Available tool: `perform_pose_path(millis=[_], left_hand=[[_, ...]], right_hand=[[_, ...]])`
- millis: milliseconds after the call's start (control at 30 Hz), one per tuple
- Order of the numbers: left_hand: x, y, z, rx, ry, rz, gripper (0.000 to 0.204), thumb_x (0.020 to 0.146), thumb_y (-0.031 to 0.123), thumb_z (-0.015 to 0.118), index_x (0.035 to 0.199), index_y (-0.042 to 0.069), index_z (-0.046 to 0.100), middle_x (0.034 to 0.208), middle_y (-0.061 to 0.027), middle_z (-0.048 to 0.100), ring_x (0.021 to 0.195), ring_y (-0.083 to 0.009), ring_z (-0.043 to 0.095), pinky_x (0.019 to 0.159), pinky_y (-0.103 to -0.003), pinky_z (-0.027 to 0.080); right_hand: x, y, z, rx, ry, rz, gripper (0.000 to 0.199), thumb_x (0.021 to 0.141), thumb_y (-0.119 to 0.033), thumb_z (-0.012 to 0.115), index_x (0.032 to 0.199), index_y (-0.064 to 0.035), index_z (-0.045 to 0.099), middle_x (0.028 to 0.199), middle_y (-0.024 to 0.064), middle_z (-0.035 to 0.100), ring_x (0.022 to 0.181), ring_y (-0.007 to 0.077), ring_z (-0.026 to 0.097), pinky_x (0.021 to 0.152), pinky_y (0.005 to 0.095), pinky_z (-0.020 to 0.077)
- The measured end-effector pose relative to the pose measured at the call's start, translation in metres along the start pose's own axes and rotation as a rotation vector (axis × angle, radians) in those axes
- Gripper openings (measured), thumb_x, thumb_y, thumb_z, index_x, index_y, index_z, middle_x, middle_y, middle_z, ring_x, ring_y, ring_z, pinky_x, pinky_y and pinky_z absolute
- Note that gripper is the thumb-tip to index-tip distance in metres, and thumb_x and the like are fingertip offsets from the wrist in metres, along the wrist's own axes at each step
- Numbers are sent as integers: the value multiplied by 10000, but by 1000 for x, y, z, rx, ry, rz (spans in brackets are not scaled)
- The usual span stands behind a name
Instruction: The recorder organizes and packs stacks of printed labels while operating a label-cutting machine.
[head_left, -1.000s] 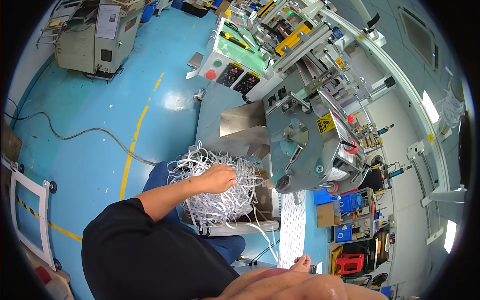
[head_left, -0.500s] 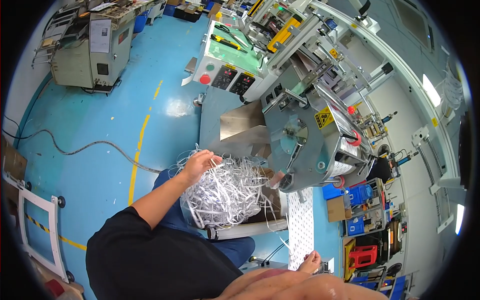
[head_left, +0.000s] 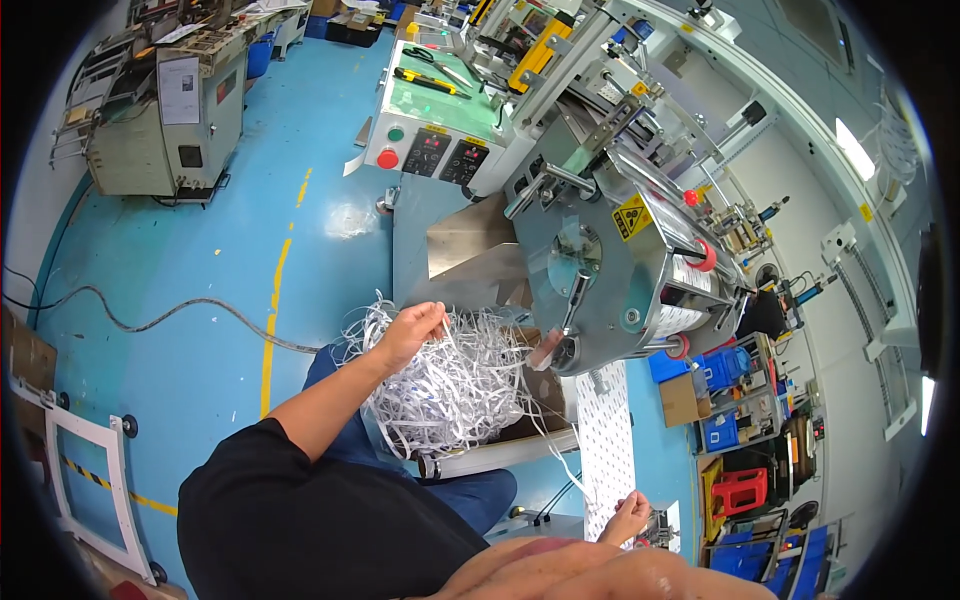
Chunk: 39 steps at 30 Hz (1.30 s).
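A tangled heap of thin white paper strips (head_left: 440, 395) fills a bin in front of my legs. Over its upper left part, my left hand (head_left: 415, 335) is closed in a pinch on a strip hanging from the fingertips. Lower right, my right hand (head_left: 627, 517) has its fingers closed on the edge of a long white sheet (head_left: 606, 440) printed with small dark marks in rows. The sheet runs down from beneath the grey machine (head_left: 590, 240), beside the bin. A few loose strips trail from the heap toward the sheet.
A metal chute (head_left: 470, 240) and a crank-like handle (head_left: 577, 300) are above the heap. A control box (head_left: 425, 150) has a red button, with scissors and a yellow cutter on its green top. A hose (head_left: 190, 305) crosses the blue floor. Shelves with blue bins (head_left: 725, 368) stand right.
The whole view has shifted slightly. My left hand has moved a little right over the heap, its fingers more closed. The machine's handle has turned. My right hand stays at the sheet's edge.
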<state>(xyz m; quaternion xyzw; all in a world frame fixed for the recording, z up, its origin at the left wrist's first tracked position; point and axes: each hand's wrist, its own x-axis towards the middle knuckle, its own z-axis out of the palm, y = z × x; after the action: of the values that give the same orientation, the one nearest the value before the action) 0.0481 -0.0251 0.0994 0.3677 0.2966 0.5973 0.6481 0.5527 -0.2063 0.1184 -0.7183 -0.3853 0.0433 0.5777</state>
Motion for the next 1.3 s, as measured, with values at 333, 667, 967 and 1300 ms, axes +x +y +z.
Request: perform_pose_path(millis=[333, 667, 967, 1300], left_hand=[[2, -3, -25, 105, 96, 59, 245, 976, 284, 515, 826, 93, 541, 739, 32, 555, 659, -52, 508, 678, -228, 441], [-7, 2, -72, 75, 485, 124, 314, 958, 333, 534, 744, 104, 518, 660, 24, 490, 577, -65, 420, 558, -218, 357], [-4, -6, -131, 370, 600, 68, 359, 973, 346, 486, 709, 103, 495, 630, 14, 456, 553, -91, 413, 524, -258, 362], [15, 18, -154, 862, 288, 2, 407, 986, 404, 444, 796, 56, 535, 666, 29, 436, 586, -68, 396, 546, -216, 351]], right_hand=[[0, -8, 0, -45, -3, -38, 175, 905, -158, 557, 904, 12, 594, 722, 38, 565, 589, 93, 510, 532, 236, 444], [4, -1, -1, -25, -28, -37, 163, 924, -159, 553, 927, 1, 586, 731, 29, 565, 587, 80, 496, 531, 225, 441], [-10, 4, -14, -79, 4, -15, 186, 885, -171, 588, 903, 14, 600, 742, 40, 576, 627, 114, 537, 550, 242, 452], [6, -32, 3, -21, 12, 89, 201, 870, -160, 631, 957, 19, 652, 770, 68, 648, 664, 106, 612, 625, 240, 506]])
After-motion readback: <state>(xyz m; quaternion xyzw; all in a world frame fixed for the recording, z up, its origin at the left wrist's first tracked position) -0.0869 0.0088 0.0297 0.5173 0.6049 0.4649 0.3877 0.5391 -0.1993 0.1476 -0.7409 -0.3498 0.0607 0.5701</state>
